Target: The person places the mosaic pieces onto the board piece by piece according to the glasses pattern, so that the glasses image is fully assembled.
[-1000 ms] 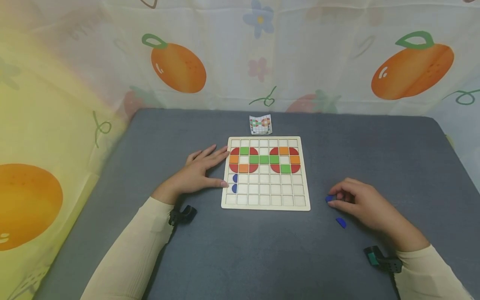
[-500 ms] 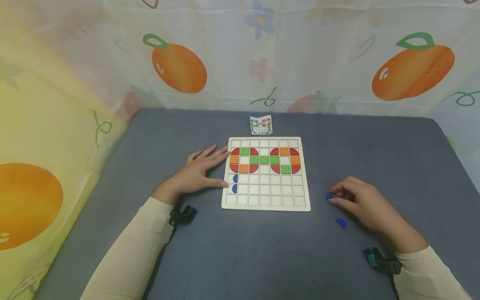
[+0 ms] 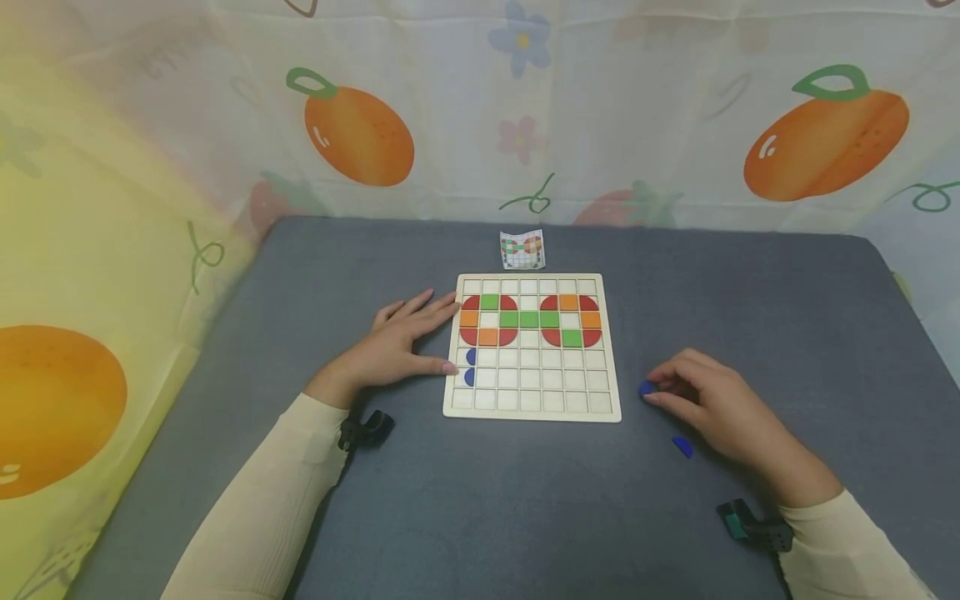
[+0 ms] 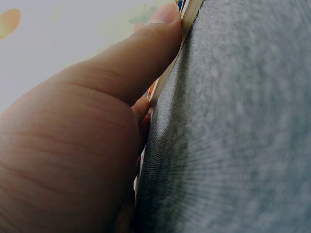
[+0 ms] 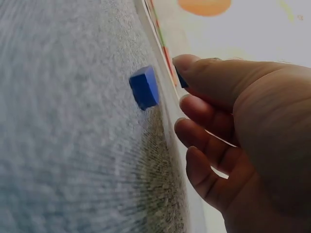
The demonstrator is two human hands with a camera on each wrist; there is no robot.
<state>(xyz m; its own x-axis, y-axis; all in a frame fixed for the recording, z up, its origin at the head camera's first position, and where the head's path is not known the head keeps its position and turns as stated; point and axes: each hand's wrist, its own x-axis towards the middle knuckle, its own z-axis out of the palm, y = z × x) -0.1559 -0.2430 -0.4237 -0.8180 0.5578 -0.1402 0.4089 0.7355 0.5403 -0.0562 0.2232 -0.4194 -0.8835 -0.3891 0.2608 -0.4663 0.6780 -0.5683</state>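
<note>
My right hand [image 3: 712, 408] pinches a blue half-round tile [image 3: 646, 388] between thumb and forefinger, to the right of the board. In the right wrist view, only a dark edge of this tile shows past the thumb. Below that hand lies another blue half-round tile [image 3: 682, 447] on the cloth. My left hand [image 3: 390, 346] is spread, its thumb and fingertips at the left edge of a pale wooden grid board [image 3: 529, 379]. Two blue half-round tiles [image 3: 470, 367] sit in the board's left column. Above them, red, orange and green tiles [image 3: 528, 320] form two rings joined by a green bar.
Behind the board lies a small printed card [image 3: 522, 250] with a similar coloured pattern. A grey cloth [image 3: 540, 508] covers the table. A curtain [image 3: 450, 50] printed with fruit hangs along the back and left side.
My right hand has lifted the blue half-round tile and shifted a little leftward and away from me, toward the board. My left hand, the board and the loose tile stay put.
</note>
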